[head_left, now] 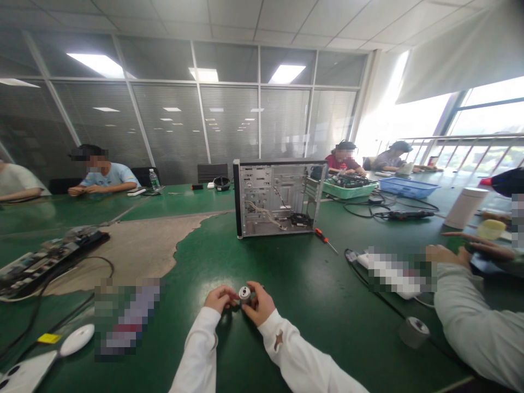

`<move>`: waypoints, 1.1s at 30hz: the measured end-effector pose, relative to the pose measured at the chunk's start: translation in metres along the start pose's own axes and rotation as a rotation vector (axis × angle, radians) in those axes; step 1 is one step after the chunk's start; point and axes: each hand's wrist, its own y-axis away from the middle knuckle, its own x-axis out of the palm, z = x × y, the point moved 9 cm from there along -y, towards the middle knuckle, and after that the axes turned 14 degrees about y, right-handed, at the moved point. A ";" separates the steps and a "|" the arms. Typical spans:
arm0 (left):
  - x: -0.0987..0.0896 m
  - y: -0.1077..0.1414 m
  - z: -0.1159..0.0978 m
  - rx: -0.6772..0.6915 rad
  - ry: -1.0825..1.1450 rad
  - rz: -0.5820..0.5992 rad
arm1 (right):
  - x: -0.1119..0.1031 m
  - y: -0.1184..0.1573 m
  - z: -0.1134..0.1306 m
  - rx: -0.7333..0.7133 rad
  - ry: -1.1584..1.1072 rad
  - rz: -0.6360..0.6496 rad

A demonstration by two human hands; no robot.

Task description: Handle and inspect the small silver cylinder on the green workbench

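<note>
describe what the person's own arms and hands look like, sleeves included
Both arms wear long white sleeves that reach the wrists. The right sleeve has a brownish star shape near the cuff; the left sleeve is white too. The left hand and right hand wear no gloves.

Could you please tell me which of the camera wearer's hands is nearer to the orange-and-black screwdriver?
Right. In the picture, the right hand is below and left of the screwdriver; the left hand is farther left, past the small silver cylinder.
</note>
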 end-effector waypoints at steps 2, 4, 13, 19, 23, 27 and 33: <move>0.000 0.000 0.000 -0.007 0.001 0.001 | -0.004 0.001 0.001 0.003 0.009 0.039; -0.003 0.000 0.000 -0.016 0.030 -0.022 | -0.010 0.006 0.003 -0.005 0.034 0.081; -0.014 -0.001 0.003 -0.030 0.110 -0.152 | -0.078 0.071 -0.022 -0.002 0.183 0.164; -0.014 -0.001 -0.001 -0.004 0.110 -0.172 | -0.190 0.145 -0.089 0.208 0.456 -0.234; -0.014 -0.004 -0.001 -0.004 0.071 -0.164 | -0.259 0.191 -0.124 0.426 0.673 -0.417; -0.015 -0.007 0.000 0.020 0.029 -0.158 | -0.300 0.209 -0.141 0.557 0.830 -0.496; -0.016 -0.008 0.000 0.039 0.036 -0.141 | -0.316 0.198 -0.166 0.572 0.907 -0.516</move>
